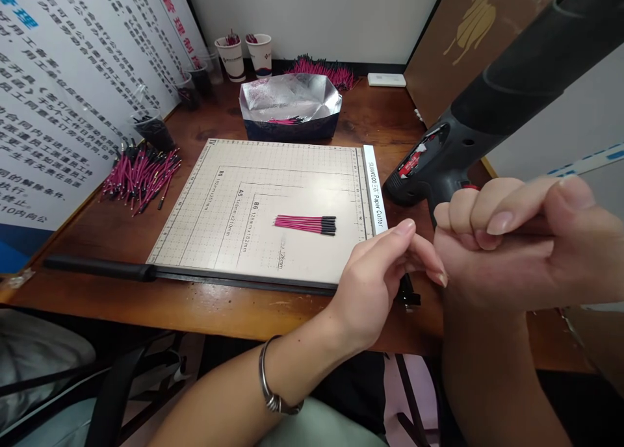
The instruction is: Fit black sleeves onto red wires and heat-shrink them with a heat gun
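My left hand (375,281), with a metal bracelet (269,382) on its wrist, hovers over the near right corner of the paper cutter (302,167). Its fingers are loosely bent, and nothing shows in them. Beside it, my right hand (517,239) is raised and curled into a fist, the thumb folded over the fingers. I see nothing in that fist. The left fingertips come close to the right hand's heel; whether they touch I cannot tell. A row of several pink wires with black ends (305,225) lies on the cutter board.
A silver-lined box (291,132) holds more wires behind the cutter. Wire piles (141,177) lie left and at the back (324,73), near paper cups (230,60). A large black tubular device (492,102) leans at right. The cutter's black handle (97,267) points left.
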The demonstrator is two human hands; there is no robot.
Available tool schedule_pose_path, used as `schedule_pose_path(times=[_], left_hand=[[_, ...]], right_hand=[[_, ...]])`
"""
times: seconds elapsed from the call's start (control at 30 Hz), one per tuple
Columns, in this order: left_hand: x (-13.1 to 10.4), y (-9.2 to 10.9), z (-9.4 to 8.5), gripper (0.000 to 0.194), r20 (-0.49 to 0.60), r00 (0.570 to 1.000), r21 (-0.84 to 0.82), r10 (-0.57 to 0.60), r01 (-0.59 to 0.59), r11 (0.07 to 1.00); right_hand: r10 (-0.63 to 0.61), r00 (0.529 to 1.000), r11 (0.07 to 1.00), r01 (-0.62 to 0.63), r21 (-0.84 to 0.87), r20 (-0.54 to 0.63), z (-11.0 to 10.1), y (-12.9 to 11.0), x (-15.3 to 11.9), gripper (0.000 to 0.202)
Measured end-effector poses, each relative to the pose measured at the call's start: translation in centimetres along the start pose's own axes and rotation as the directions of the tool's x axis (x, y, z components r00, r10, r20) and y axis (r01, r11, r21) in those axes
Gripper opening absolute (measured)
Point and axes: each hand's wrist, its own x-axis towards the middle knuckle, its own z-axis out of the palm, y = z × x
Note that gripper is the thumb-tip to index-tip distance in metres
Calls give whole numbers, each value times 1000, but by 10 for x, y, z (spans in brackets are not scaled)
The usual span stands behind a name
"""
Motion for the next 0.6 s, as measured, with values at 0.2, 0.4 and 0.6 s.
schedule_pose_path(times=[0.2, 0.4, 0.6], left_hand=[[-1, 3, 6, 42, -66, 993, -227, -100, 83, 970], [2, 8, 10, 53, -110, 983, -318, -147, 106, 942], [7, 15, 8, 59, -158, 977, -364, -143, 77, 928]], right_hand=[[-9, 999, 1000, 9, 6, 43, -4, -2, 3, 45], [-18, 997, 998, 13, 66, 75, -10, 1, 3, 46], [-44, 994, 995, 36, 90, 98, -11, 2, 1, 42]])
